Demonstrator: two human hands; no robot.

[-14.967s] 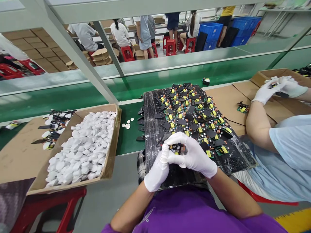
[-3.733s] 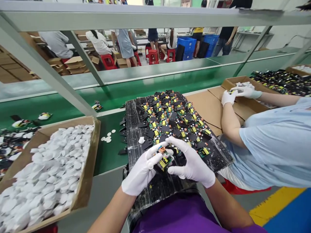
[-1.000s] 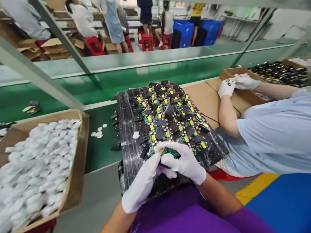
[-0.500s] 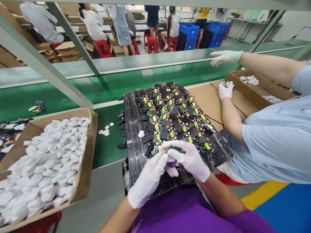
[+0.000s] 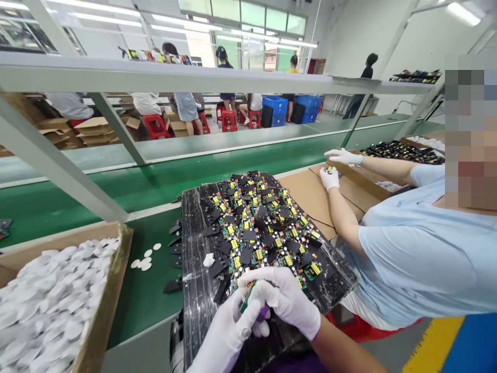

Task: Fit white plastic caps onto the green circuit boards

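Note:
Both my gloved hands meet over the near part of a black tape-covered board. My left hand and my right hand are closed together on a small green circuit board, tilted between the fingers. Most of it is hidden by the gloves; a bit of purple shows below the fingers. Just beyond my hands, many circuit boards with yellow transformers and black plastic pieces lie in rows on the black board. A small white crumpled piece sits at their left.
On the left stands a cardboard box heaped with white discs. Several loose discs lie on the green bench. At right a co-worker in a light blue shirt works beside another cardboard box. A metal frame bar crosses ahead.
The view has tilted up and shifted right, bringing in the upper shelf. The circuit board in my hands has turned to a steeper angle. The co-worker's raised hand has come down toward their box.

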